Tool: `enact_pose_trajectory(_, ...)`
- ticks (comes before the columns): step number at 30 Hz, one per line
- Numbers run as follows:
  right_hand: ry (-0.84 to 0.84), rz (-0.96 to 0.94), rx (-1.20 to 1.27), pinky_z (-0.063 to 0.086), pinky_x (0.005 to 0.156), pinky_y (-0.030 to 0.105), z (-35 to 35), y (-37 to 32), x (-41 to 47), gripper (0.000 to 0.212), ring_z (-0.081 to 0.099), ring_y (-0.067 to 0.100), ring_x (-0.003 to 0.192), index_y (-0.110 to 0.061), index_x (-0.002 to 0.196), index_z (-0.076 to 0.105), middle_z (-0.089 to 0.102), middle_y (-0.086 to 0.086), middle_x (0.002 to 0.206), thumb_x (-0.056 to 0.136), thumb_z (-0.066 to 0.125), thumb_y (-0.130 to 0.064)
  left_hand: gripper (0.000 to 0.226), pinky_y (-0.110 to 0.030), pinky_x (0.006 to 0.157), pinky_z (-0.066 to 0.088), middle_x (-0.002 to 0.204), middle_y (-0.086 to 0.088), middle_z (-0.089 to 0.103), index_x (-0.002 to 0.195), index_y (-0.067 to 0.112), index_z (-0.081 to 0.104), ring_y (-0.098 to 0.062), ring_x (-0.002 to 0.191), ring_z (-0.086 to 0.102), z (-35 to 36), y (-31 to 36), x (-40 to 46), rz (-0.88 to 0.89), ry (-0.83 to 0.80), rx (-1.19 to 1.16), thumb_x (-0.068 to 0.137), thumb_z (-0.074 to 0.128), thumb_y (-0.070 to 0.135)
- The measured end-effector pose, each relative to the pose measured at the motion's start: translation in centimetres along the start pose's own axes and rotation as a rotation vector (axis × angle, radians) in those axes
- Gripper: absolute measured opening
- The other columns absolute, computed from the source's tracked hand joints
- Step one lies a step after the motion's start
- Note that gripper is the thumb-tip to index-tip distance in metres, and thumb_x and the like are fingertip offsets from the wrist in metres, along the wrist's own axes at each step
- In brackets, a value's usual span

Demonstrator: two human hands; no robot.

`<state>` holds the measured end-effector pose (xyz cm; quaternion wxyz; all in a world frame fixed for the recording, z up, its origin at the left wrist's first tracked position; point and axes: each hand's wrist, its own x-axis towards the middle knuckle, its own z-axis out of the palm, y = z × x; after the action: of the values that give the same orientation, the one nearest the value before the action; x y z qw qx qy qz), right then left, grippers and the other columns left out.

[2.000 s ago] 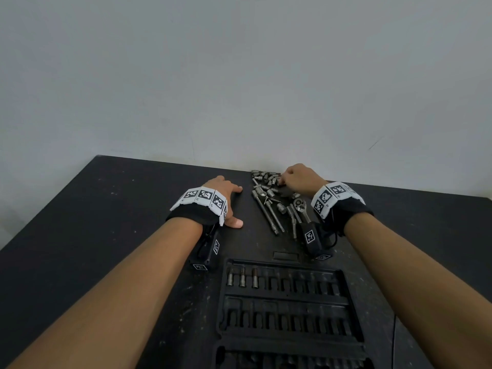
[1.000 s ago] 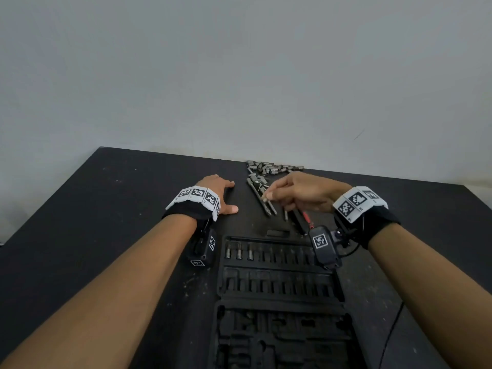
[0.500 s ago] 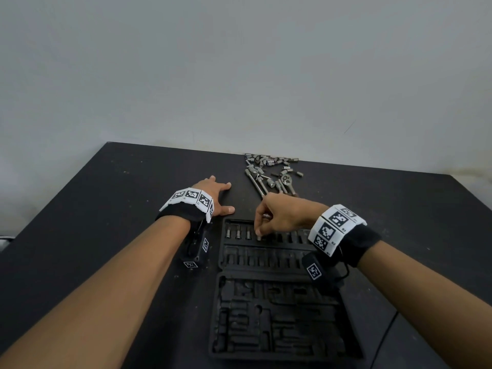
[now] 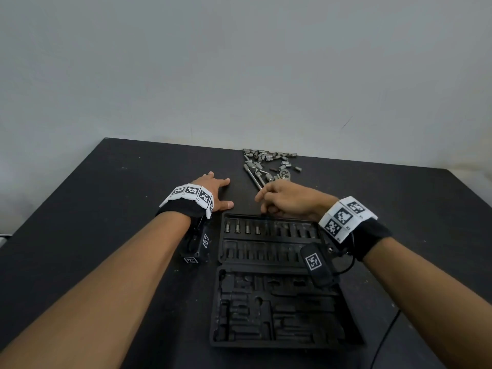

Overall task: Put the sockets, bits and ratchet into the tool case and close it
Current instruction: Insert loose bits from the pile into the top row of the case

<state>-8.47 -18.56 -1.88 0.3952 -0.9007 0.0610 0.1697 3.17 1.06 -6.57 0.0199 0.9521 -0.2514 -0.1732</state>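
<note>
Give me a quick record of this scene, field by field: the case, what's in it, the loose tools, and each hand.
tool case: open, lying flat on the black table
filled slots: four bits at the left of the top row
loose sockets and ratchet: piled at the table's far edge, beyond the case
left hand: flat on the table, left of the case
right hand: above the case's far edge, fingers loosely curled, holding nothing visible
</note>
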Motion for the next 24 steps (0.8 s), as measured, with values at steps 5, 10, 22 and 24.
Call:
enact_pose_trajectory(5, -0.105, -0.018, 0.238, 0.057, 0.058, 0.023, -1.5, 0.4, -1.3, 0.026, 0.070, 0.017, 0.064, 0.006, 0.126, 0.046, 0.070, 0.025, 0.095, 0.101, 0.051, 0.011, 0.085, -0.050, 0.122, 0.022, 0.168, -0.014, 0.004, 0.160, 0.037, 0.015, -0.034, 0.154, 0.012, 0.0, 0.0, 0.1, 0.009, 0.009, -0.003, 0.091, 0.058, 0.064)
enact_pose_trajectory(10, -0.043, -0.030, 0.304, 0.060, 0.060, 0.023, -2.3, 0.9, -1.3, 0.027, 0.078, 0.025, 0.072, 0.011, 0.111, 0.061, 0.077, 0.019, 0.085, 0.090, 0.074, 0.002, 0.086, -0.050, 0.122, 0.023, 0.168, -0.014, 0.004, 0.160, 0.039, 0.015, -0.034, 0.154, 0.012, 0.2, -0.2, 0.3, 0.008, 0.014, -0.010, 0.090, 0.058, 0.065)
enact_pose_trajectory(22, -0.130, -0.104, -0.314, 0.051, 0.059, 0.014, -1.7, 1.1, -1.1, 0.015, 0.068, 0.002, 0.062, -0.020, 0.089, 0.084, 0.078, -0.009, 0.073, 0.086, 0.072, -0.010, 0.085, -0.053, 0.121, 0.024, 0.168, -0.013, 0.003, 0.160, 0.039, 0.015, -0.033, 0.154, 0.011, 0.2, -0.2, 0.3, 0.009, 0.005, -0.017, 0.091, 0.058, 0.065)
enact_pose_trajectory(24, -0.129, -0.091, -0.373, 0.049, 0.059, 0.012, -1.3, 1.1, -1.0, 0.013, 0.066, -0.001, 0.060, -0.022, 0.089, 0.084, 0.077, -0.013, 0.070, 0.085, 0.075, -0.013, 0.085, -0.053, 0.121, 0.024, 0.168, -0.012, 0.002, 0.160, 0.039, 0.015, -0.033, 0.154, 0.010, 0.2, -0.1, 0.2, 0.005, 0.001, -0.014, 0.091, 0.058, 0.064)
